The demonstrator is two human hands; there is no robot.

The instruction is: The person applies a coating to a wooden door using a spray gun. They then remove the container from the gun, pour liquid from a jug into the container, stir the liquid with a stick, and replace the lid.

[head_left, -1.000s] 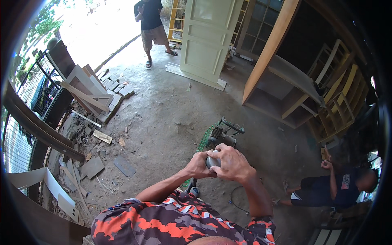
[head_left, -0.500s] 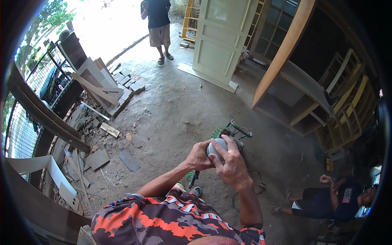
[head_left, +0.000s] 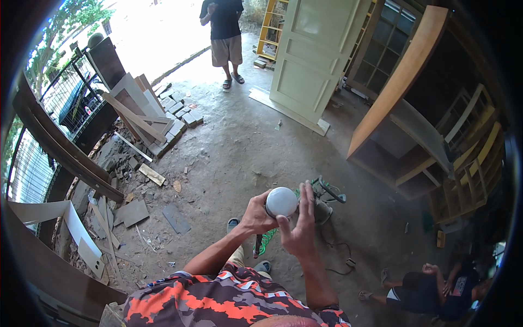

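A round cup with a smooth white top (head_left: 282,202) is held up in front of my chest. My left hand (head_left: 257,216) wraps round its left side. My right hand (head_left: 300,231) is at the cup's right side with fingers stretched out and upward, its thumb by the rim; whether the thumb touches cannot be made out. Below the cup hangs a dark handle-like piece (head_left: 257,245), which looks like part of a spray gun. Beside it runs a green coiled hose (head_left: 266,242). My left hand hides how cup and handle join.
A compressor-like machine (head_left: 323,211) with a green handle stands just beyond my right hand, its cable (head_left: 348,256) on the floor. A pale green door (head_left: 313,60) and a wooden cabinet (head_left: 400,82) stand ahead. Rubble and boards (head_left: 133,212) lie left. One person (head_left: 226,49) stands ahead; another (head_left: 436,286) sits right.
My right hand has loosened from the cup's top, its fingers now straight. The white top now faces up toward me and shows fully. The view has shifted slightly.
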